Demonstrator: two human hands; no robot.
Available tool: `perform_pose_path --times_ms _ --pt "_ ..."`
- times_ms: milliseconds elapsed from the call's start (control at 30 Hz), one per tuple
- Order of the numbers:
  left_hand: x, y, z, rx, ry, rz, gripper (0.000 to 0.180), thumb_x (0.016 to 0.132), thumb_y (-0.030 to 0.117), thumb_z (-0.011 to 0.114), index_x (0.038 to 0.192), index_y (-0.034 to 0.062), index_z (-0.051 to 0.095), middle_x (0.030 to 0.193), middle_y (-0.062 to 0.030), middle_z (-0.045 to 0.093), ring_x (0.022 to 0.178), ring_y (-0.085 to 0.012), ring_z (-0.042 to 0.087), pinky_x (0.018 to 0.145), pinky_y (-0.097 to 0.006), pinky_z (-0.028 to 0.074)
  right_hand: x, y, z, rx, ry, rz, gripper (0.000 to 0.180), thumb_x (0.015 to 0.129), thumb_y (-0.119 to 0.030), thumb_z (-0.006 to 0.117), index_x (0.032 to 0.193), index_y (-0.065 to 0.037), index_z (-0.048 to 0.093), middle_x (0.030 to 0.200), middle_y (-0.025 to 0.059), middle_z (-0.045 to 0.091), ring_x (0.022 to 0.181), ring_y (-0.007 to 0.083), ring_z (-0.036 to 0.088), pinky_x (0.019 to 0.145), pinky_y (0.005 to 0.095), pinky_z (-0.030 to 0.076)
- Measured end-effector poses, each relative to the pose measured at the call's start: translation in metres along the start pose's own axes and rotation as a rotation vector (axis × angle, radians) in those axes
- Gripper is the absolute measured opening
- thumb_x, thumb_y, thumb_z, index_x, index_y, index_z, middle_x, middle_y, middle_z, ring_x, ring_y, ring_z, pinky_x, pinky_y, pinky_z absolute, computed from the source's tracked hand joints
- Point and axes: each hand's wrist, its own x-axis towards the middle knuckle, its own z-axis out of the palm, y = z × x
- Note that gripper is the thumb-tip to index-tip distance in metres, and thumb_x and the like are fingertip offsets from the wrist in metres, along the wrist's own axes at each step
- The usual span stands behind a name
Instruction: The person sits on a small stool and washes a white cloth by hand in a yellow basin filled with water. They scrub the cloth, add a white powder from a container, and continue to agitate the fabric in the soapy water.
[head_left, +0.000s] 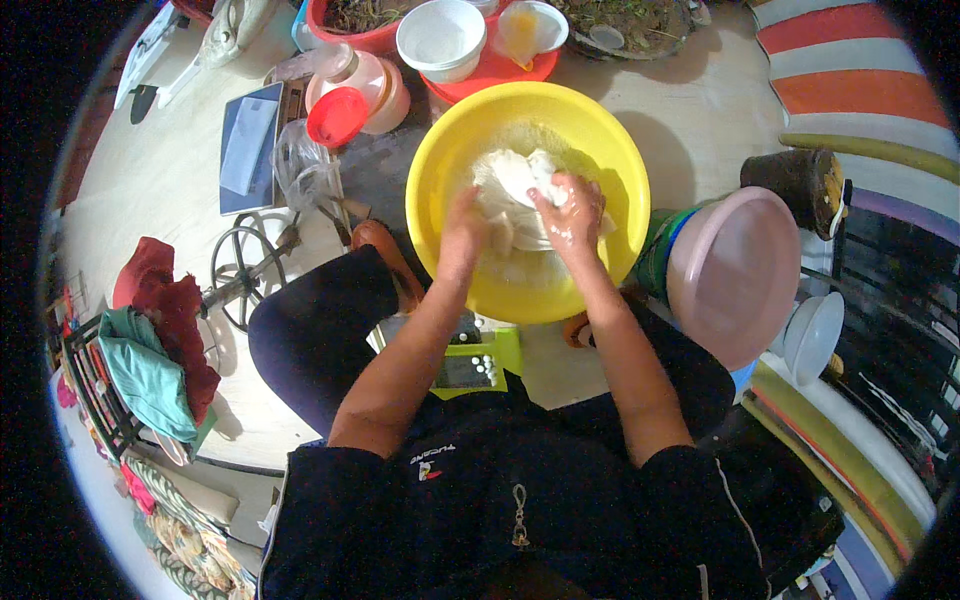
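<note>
Kneading is under way: both the left hand (462, 232) and right hand (572, 212) are closed on the dough (515, 180) in the yellow basin (600, 150); next, I'd judge, a fold and press.

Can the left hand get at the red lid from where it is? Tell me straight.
Probably yes. The left hand is in the yellow basin; the red lid lies just beyond the basin's left rim, with nothing between them.

Basin (440, 150): on floor, ahead of knees.
Dough (515, 178): in basin, under both hands.
Scale (470, 365): between knees, behind basin.
Lidded bucket (735, 275): right of basin.
</note>
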Motion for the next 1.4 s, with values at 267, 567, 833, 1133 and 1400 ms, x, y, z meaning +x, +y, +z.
perform_pose_path --times_ms 267,567,833,1133,1400 --pt "0.004 0.033 0.026 0.764 0.257 0.201 0.051 0.078 0.032 0.059 0.121 0.007 0.047 0.132 -0.0201 0.035 0.119 -0.0393 0.034 0.095 -0.05 0.032 -0.074 -0.037 -0.021 0.014 -0.099 -0.011 0.026 0.066 -0.022 0.072 0.084 -0.011 0.057 0.092 0.0088 0.051 0.09 0.0304 0.047 0.077 0.0437 0.036" --pt "0.003 0.005 0.044 1.062 0.124 0.343 0.038 0.083 0.024 0.049 0.119 0.0129 0.046 0.119 -0.0174 0.044 0.105 -0.0464 0.04 0.083 -0.051 0.041 -0.044 0.009 0.044 -0.373 -0.204 0.377 0.045 0.081 -0.049 0.05 0.113 -0.018 0.054 0.127 0.0137 0.041 0.116 0.0433 0.035 0.092 0.0595 0.028" --pt "0.065 0.026 0.06 1.156 -0.164 -0.085 0.032 0.086 0.027 0.039 0.112 0.0108 0.05 0.109 -0.0214 0.055 0.098 -0.0379 0.055 0.081 -0.046 0.045 -0.013 0.129 0.108 -0.572 -0.548 0.535 0.05 0.084 -0.046 0.042 0.117 -0.01 0.053 0.122 0.0175 0.049 0.109 0.0369 0.047 0.091 0.0547 0.032" --pt "0.1 0.0 0.016 0.474 -0.045 -0.243 0.062 0.079 0.048 0.052 0.122 0.0038 0.046 0.111 -0.0199 0.056 0.096 -0.0327 0.059 0.075 -0.039 0.049 0.017 0.033 0.047 -0.178 -0.341 0.354 0.024 0.08 -0.031 0.053 0.076 -0.008 0.057 0.084 0.0131 0.057 0.088 0.0322 0.051 0.081 0.0479 0.033" --pt "0.022 0.052 0.014 0.628 -0.184 -0.231 0.079 0.066 0.055 0.063 0.127 0.0082 0.043 0.126 -0.016 0.046 0.121 -0.0364 0.036 0.099 -0.048 0.028 -0.046 -0.043 -0.015 0.077 -0.132 -0.099 0.016 0.071 -0.016 0.066 0.073 -0.008 0.052 0.089 0.0086 0.052 0.087 0.0302 0.048 0.079 0.0418 0.034"
